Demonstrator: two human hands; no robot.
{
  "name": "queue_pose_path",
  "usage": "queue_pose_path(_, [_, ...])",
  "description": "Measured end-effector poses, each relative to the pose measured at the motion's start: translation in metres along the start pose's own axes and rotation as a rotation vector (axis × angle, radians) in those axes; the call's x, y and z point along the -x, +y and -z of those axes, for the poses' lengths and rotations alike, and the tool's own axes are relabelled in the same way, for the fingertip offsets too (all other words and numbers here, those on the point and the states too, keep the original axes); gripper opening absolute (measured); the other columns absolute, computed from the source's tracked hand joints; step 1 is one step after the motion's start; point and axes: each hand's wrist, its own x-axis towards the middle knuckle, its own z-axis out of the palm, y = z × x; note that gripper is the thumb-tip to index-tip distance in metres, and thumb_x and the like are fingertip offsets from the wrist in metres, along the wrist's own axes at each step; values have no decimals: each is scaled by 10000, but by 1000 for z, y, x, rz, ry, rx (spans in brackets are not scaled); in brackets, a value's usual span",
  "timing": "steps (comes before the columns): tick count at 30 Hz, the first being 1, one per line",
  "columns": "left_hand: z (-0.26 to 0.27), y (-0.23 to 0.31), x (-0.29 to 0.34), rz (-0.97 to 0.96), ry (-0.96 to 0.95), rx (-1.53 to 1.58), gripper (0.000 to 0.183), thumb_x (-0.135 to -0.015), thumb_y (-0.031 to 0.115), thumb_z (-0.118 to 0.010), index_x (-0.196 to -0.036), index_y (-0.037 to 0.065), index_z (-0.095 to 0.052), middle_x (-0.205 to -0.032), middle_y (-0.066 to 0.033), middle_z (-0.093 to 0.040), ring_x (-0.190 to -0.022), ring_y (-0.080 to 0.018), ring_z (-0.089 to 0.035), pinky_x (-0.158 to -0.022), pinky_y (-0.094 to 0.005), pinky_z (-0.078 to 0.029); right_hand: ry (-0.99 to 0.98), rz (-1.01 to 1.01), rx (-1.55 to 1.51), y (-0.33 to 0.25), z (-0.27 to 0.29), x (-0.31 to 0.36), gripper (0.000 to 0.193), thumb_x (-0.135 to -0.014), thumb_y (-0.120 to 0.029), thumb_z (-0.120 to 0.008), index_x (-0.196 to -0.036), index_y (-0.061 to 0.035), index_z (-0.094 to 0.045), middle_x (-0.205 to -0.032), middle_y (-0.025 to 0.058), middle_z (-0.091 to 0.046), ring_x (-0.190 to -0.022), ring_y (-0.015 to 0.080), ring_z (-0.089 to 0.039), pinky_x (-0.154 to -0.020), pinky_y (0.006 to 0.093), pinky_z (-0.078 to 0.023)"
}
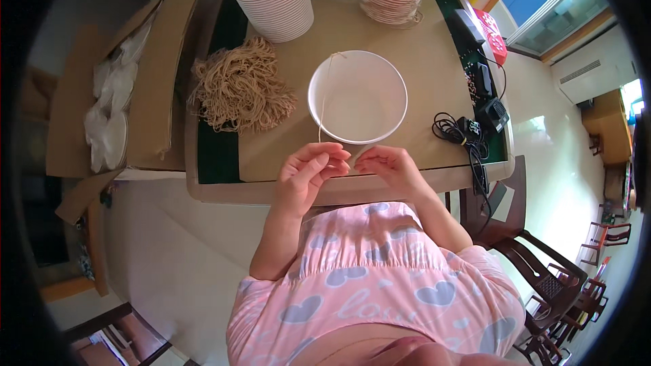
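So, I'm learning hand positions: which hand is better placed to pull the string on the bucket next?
Probably the left hand: the string runs from the far rim of the white bucket down to it, while the right hand sits farther away.

A home, by the look of its living or dining area, is shown by the glossy pale floor (pixel 549 163), dark wooden armchairs (pixel 530 266) at right and a glass door (pixel 566 22) in a wooden frame beyond the table (pixel 224 192).
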Motion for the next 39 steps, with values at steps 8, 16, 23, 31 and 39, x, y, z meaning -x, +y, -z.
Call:
queue_pose_path(8, [-7,-23,1,113,-1,35,253,-945,79,-488,-1156,-32,-571,-1064,-192,-642,-915,-228,-657,-851,-337,-535,-129,58,204,8,-33,4,179,-890,-48,-589,-1059,11,-593,-859,59,-636,-828,111,-607,-747,273,-508])
queue_pose_path(16, [21,-24,14,20,194,-162,298,-942,87,-498,-1209,-31,-560,-1150,-172,-625,-1026,-233,-625,-871,-339,-525,218,60,-225,40,5,2,224,-959,-103,-529,-1083,56,-626,-978,92,-677,-937,155,-645,-851,278,-522])
queue_pose_path(23, [22,-41,15,105,233,-339,286,-952,84,-497,-1211,-2,-584,-1181,-137,-624,-1072,-208,-609,-884,-304,-502,592,237,-966,27,4,-3,141,-919,-18,-532,-1052,13,-567,-966,119,-643,-907,205,-632,-883,353,-519])
queue_pose_path(31, [-30,-14,10,222,382,-1050,215,-899,102,-616,-1104,49,-654,-866,-48,-665,-687,-75,-610,-551,-210,-463,262,136,-591,2,17,2,237,-951,-52,-477,-1175,-69,-400,-799,61,-577,-659,85,-474,-603,202,-382])
queue_pose_path(39, [-57,-16,-60,-479,249,-1763,210,-801,61,-660,-1005,17,-640,-863,-117,-636,-768,-311,-611,-707,-401,-503,166,294,-310,-1,20,-20,93,-935,-39,-540,-1022,-9,-528,-869,63,-644,-809,102,-623,-706,234,-498])
